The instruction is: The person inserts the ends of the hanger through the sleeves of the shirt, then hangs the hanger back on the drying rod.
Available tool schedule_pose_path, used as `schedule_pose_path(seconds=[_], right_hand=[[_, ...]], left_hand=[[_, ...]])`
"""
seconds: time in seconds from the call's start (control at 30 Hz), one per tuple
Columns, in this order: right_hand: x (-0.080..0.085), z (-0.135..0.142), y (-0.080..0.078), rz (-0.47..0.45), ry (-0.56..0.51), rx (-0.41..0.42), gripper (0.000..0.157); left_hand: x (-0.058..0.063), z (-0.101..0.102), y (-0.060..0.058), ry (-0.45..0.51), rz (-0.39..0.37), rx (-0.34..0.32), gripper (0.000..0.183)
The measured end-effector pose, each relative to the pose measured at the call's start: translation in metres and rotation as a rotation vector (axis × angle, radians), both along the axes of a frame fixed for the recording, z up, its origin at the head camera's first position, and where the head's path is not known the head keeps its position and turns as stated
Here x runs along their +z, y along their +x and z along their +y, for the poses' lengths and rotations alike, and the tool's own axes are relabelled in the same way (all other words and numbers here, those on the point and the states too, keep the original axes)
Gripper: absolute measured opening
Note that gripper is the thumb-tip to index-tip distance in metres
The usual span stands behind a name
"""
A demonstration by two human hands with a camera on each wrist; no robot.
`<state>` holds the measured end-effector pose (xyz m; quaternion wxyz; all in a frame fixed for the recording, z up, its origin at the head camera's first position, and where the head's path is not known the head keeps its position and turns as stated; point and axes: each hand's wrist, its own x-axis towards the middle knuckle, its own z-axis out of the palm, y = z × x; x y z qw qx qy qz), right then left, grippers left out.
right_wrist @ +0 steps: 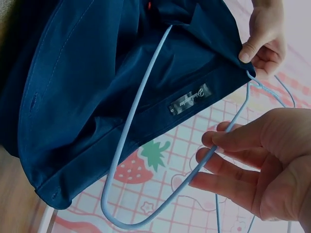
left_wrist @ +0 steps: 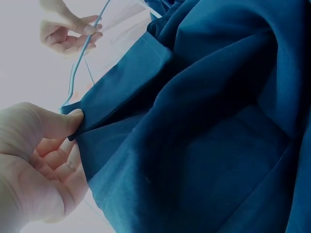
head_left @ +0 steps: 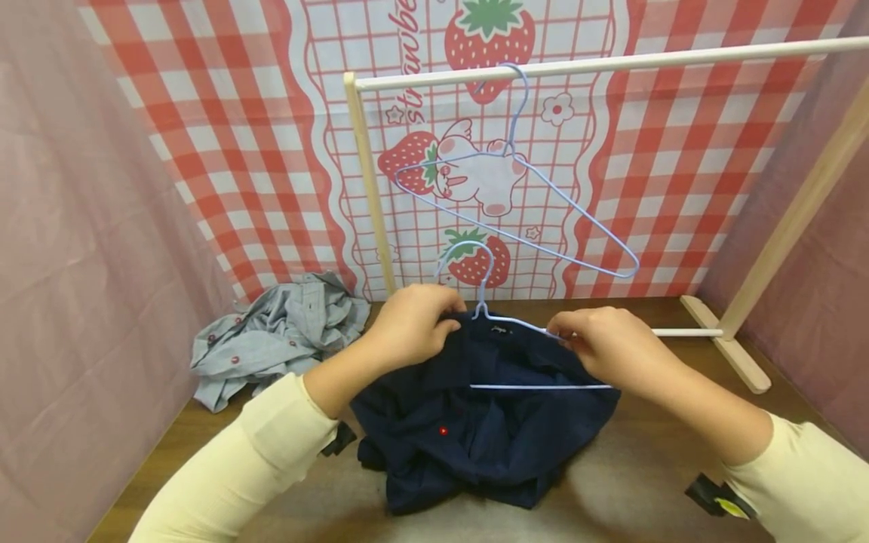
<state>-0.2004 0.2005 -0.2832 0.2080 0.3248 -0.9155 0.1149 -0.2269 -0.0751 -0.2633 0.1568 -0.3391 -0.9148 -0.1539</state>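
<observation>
A navy shirt (head_left: 434, 445) hangs bunched between my hands, its collar label (right_wrist: 190, 99) facing up. My left hand (head_left: 416, 324) pinches the collar edge between thumb and fingers, close to the neck of a light-blue wire hanger (head_left: 514, 322). With thumb and fingertips, my right hand (head_left: 614, 348) grips the hanger's sloping shoulder. In the right wrist view this rounded hanger end lies outside the cloth, and the bottom bar runs in under the shirt front. The hanger's other end is hidden by the shirt. Its hook points up.
A second light-blue hanger (head_left: 577, 215) hangs from the white rod (head_left: 679, 57) of a wooden rack. A crumpled grey shirt (head_left: 271, 332) with red buttons lies at left on the brown tabletop (head_left: 652, 467). A strawberry-print cloth (head_left: 237, 151) covers the back.
</observation>
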Motion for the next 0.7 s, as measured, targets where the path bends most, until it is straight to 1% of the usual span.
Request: schedule_pose_path(seconds=[0.13,0.23,0.33,0.4,0.5,0.63,0.7], right_hand=[[0.000,0.002,-0.001,-0.007,0.011,0.024,0.025],[0.001,0.004,-0.001,-0.002,0.014,0.025,0.025],[0.000,0.004,-0.001,0.015,0.009,0.021,0.025],[-0.001,0.005,-0.001,0.024,0.004,0.010,0.025],[-0.003,0.006,-0.001,0.025,-0.013,0.001,0.025],[-0.006,0.009,-0.003,0.018,-0.031,-0.010,0.026],[-0.007,0.011,-0.003,0.013,-0.039,-0.013,0.027]], left_hand=[[0.000,0.002,0.002,-0.029,0.032,-0.003,0.011],[0.001,0.001,0.001,-0.028,0.033,-0.022,0.011],[0.002,-0.003,-0.001,-0.020,0.019,-0.050,0.013],[0.004,-0.008,-0.004,-0.024,-0.009,-0.066,0.018],[0.009,-0.016,-0.007,-0.033,-0.083,-0.071,0.026],[0.016,-0.029,-0.011,-0.037,-0.191,-0.046,0.031],[0.017,-0.036,-0.013,-0.032,-0.230,-0.026,0.033]])
